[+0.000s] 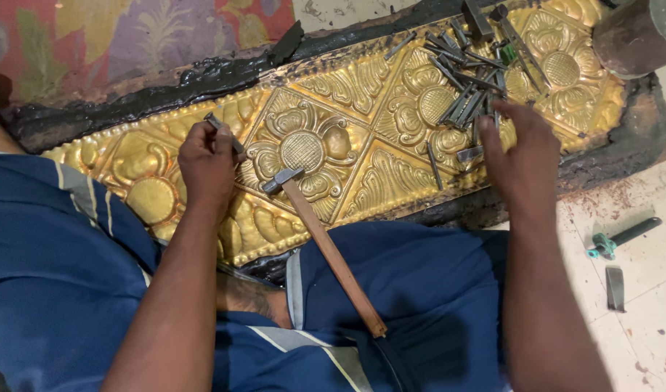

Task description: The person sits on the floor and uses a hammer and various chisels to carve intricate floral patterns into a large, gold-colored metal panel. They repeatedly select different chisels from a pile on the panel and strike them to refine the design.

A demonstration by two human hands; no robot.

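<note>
View from above of a person seated on the floor, blue clothing over the legs, working on a long gold embossed panel (pixel 362 156) with flower and leaf reliefs. The panel lies bedded in a black, tar-like slab (pixel 623 145) that runs slantwise across the picture. The left hand (pixel 208 168) rests on the left part of the panel, its fingers closed around a small metal punch (pixel 224 131) that sticks out above the knuckles. The right hand (pixel 523 156) hovers over the right part of the panel, fingers loosely spread and holding nothing, fingertips at the edge of a heap of metal punches (pixel 467 83) scattered on the gold. Between the hands lies a hammer (pixel 326 239), its steel head on the central flower, its wooden handle slanting down across the lap. A dark cylinder (pixel 634 33) stands at the top right corner. On the tiled floor to the right lie a black tool with a green end (pixel 623 238) and a small flat metal piece (pixel 615 287). A patterned cloth (pixel 130 36) shows at the top left
</note>
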